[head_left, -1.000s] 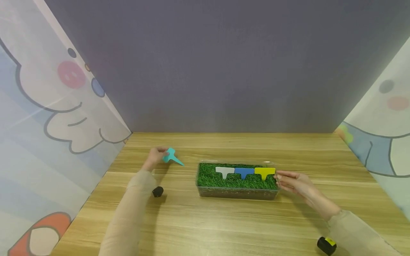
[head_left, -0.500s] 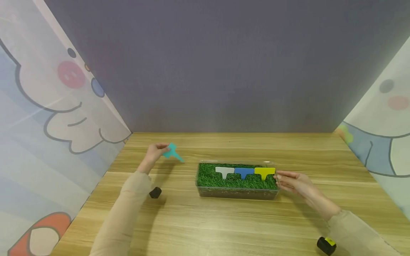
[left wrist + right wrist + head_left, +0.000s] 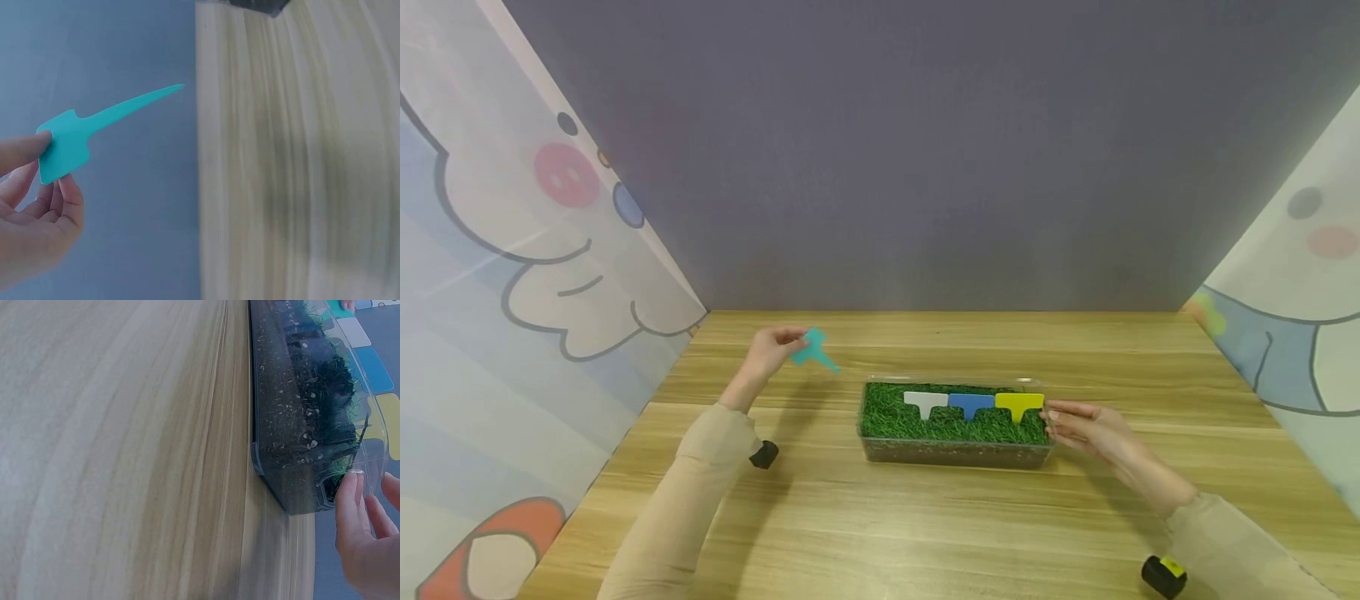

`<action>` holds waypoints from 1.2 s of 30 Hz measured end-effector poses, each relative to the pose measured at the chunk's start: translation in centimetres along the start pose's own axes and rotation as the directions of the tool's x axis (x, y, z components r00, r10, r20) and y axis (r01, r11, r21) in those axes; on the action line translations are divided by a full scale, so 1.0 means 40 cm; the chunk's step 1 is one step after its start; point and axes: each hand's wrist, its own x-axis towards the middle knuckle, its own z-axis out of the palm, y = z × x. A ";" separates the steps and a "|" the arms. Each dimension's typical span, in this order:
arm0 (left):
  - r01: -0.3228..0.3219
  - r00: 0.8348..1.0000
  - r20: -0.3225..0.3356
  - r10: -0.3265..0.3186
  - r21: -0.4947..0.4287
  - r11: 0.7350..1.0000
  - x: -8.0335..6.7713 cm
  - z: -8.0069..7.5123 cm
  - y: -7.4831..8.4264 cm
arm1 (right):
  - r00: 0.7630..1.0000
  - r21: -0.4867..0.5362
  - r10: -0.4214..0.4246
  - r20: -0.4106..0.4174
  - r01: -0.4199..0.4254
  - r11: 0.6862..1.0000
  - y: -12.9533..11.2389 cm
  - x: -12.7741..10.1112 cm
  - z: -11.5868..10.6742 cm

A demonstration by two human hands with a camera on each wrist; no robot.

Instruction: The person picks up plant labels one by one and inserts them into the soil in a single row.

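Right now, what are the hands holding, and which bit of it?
The left hand pinches the teal plant tag by its wide flat head, spike pointing away. The right hand holds nothing; its straight fingers touch the end of the clear grass box.

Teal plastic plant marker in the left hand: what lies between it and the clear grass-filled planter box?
Head view: bare wooden tabletop between teal plastic plant marker and clear grass-filled planter box.

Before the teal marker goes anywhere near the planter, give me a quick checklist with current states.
1. Teal marker pinched by left hand: ok.
2. Marker lifted off the table: ok.
3. Right hand touching the planter box at its right end: ok.
4. White tag, blue tag, yellow tag upright in the grass: ok.
5. Free grass left of the white tag: ok.
6. Soil depth for the spike: cannot tell.
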 end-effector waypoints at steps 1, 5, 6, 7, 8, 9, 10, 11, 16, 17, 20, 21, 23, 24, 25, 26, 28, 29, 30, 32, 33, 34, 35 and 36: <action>-0.009 1.000 0.001 0.009 0.002 1.000 -0.003 0.001 0.006 | 1.000 0.001 0.000 0.001 0.000 1.000 0.000 0.000 0.000; -0.022 0.999 0.024 0.022 -0.003 1.000 -0.015 0.007 0.034 | 1.000 0.012 -0.002 0.000 0.002 1.000 0.001 0.000 -0.001; -0.031 0.999 0.027 0.031 -0.003 1.000 -0.018 0.010 0.041 | 1.000 0.017 -0.005 0.001 0.005 1.000 0.001 0.000 -0.002; -0.040 0.999 0.029 0.040 0.001 0.999 -0.020 0.012 0.047 | 1.000 0.017 -0.007 0.001 0.007 1.000 0.001 0.000 -0.002; -0.051 0.998 0.032 0.051 0.005 0.999 -0.023 0.014 0.053 | 1.000 0.019 -0.008 0.002 0.008 1.000 0.002 -0.001 -0.002; -0.061 0.998 0.033 0.061 0.013 0.998 -0.026 0.016 0.059 | 1.000 0.019 -0.011 0.001 0.010 1.000 0.002 -0.001 -0.002; -0.071 0.997 0.033 0.071 0.017 0.997 -0.028 0.019 0.064 | 1.000 0.017 -0.013 0.002 0.013 1.000 0.002 -0.001 -0.002; -0.081 0.996 0.033 0.080 0.024 0.996 -0.030 0.022 0.070 | 1.000 0.016 -0.015 0.002 0.014 1.000 0.003 -0.001 -0.002; -0.109 0.993 0.043 0.106 0.055 0.993 -0.041 0.035 0.098 | 1.000 0.004 -0.015 0.000 0.015 1.000 0.003 0.000 -0.002; -0.111 0.993 0.046 0.108 0.059 0.992 -0.042 0.038 0.103 | 1.000 0.002 -0.014 -0.003 0.014 1.000 0.003 0.000 -0.002; -0.117 0.992 0.057 0.114 0.057 0.992 -0.047 0.044 0.115 | 1.000 -0.003 -0.013 -0.006 0.013 1.000 0.002 -0.001 -0.001; -0.118 0.992 0.061 0.115 0.054 0.992 -0.049 0.046 0.119 | 1.000 -0.002 -0.013 -0.007 0.013 1.000 0.001 -0.001 0.000; -0.126 0.990 0.071 0.122 0.050 0.991 -0.053 0.048 0.126 | 1.000 0.006 -0.010 -0.008 0.010 1.000 0.000 -0.001 0.001; -0.132 0.989 0.077 0.128 0.049 0.990 -0.054 0.049 0.129 | 1.000 0.010 -0.010 -0.006 0.010 1.000 0.000 -0.001 0.001; -0.138 0.987 0.083 0.134 0.053 0.989 -0.057 0.050 0.132 | 1.000 0.014 -0.009 -0.005 0.009 1.000 0.000 -0.001 0.001; -0.145 0.986 0.092 0.140 0.051 0.988 -0.059 0.051 0.136 | 1.000 0.020 -0.008 -0.004 0.008 1.000 0.000 -0.001 0.001; -0.162 0.982 0.109 0.155 0.054 0.985 -0.064 0.053 0.143 | 1.000 0.029 -0.005 -0.003 0.005 1.000 0.000 -0.001 0.000; -0.168 0.980 0.120 0.161 0.053 0.984 -0.066 0.055 0.147 | 1.000 0.031 -0.005 -0.003 0.005 0.999 0.001 -0.001 0.000; -0.177 0.977 0.131 0.169 0.050 0.983 -0.069 0.057 0.151 | 1.000 0.030 -0.006 -0.001 0.006 1.000 0.001 -0.001 0.000; -0.200 0.969 0.157 0.190 0.052 0.978 -0.074 0.062 0.158 | 1.000 0.030 -0.006 -0.001 0.006 1.000 0.001 -0.001 0.000; -0.213 0.965 0.169 0.202 0.054 0.976 -0.076 0.065 0.161 | 1.000 0.029 -0.006 0.000 0.006 1.000 0.001 -0.002 0.000; -0.225 0.961 0.179 0.212 0.056 0.973 -0.077 0.069 0.163 | 1.000 0.027 -0.005 0.000 0.005 1.000 0.001 -0.002 0.000; -0.240 0.956 0.189 0.225 0.058 0.969 -0.078 0.073 0.165 | 1.000 0.026 -0.006 0.001 0.006 1.000 0.000 -0.002 0.000; -0.256 0.951 0.198 0.239 0.066 0.965 -0.078 0.077 0.166 | 1.000 0.025 -0.005 0.001 0.005 1.000 0.000 -0.003 0.000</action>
